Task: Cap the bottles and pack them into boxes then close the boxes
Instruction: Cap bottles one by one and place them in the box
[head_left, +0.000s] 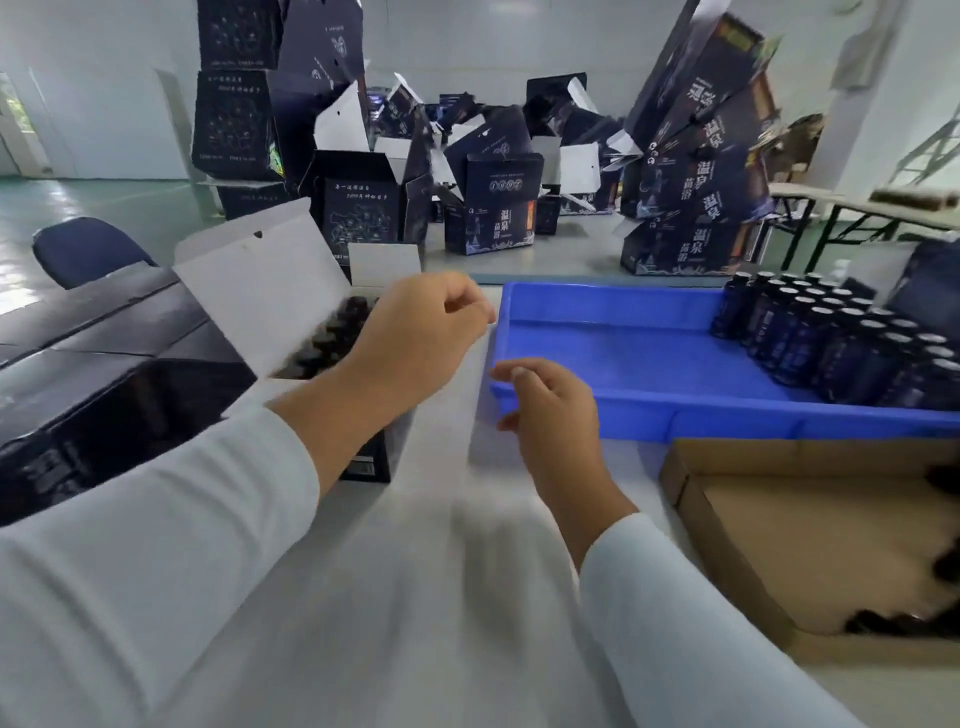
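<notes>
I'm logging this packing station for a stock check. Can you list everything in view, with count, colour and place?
open box: one, dark with white inner flaps, left of centre, dark bottles inside
blue tray: one, blue, centre right
bottles: many, dark, in rows at the tray's right end
cardboard tray: one, brown, lower right
stacked boxes: many, dark printed, at the back
chair: one, blue, far left
left hand: over the open box, fingers curled, holding nothing visible
right hand: at the blue tray's near edge
</notes>
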